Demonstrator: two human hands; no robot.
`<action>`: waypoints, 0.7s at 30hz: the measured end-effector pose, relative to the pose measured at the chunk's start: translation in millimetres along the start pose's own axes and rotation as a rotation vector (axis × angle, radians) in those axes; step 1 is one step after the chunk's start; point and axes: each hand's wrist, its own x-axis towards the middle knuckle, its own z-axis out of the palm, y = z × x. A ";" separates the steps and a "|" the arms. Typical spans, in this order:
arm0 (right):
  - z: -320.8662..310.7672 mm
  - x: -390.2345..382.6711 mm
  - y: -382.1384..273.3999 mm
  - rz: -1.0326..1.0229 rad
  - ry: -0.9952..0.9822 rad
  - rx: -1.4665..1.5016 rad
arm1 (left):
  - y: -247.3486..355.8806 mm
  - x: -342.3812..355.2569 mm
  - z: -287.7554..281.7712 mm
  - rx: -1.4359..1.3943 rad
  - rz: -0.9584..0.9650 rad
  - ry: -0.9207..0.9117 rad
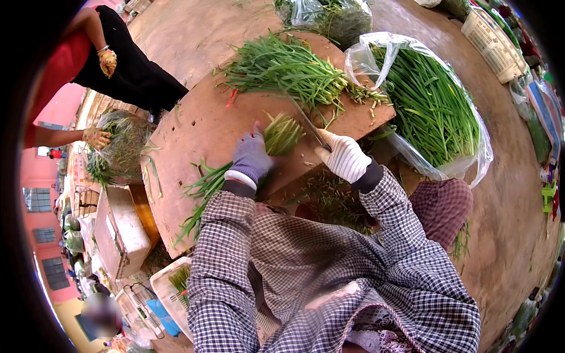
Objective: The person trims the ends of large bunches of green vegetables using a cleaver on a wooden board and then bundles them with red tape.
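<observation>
My left hand (253, 156), in a greyish-purple knit glove, is closed around a bunch of garlic chives (284, 134). Pale cut ends stick out to the right of the fist, and green leaves trail toward the lower left. A knife (307, 125) is gripped by its handle in my right hand (344, 157), which wears a white knit glove. Its blade slants up and left, just beyond the stalk ends. Both hands are over a brown wooden board (194, 129). Across its far side lies a loose heap of chives (288, 65), stalk ends pointing right.
An open plastic bag (484, 144) packed with greens stands to the right of the board. Another filled bag (347, 20) is beyond it. At left, a co-worker's gloved hand (97, 138) rests on bagged greens. Below are a white box (115, 229) and a crate (168, 279); trimmings litter the floor.
</observation>
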 end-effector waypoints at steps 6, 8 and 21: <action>-22.6 -12.8 -44.9 0.085 -0.109 0.357 | -3.9 -4.8 10.9 -0.043 0.051 0.067; -14.4 -16.9 -37.5 -0.025 -0.069 0.224 | -3.0 -4.7 11.3 -0.023 0.074 0.085; 0.7 -24.3 4.6 -0.255 -0.116 -0.394 | -5.2 2.1 35.4 -0.042 0.240 0.187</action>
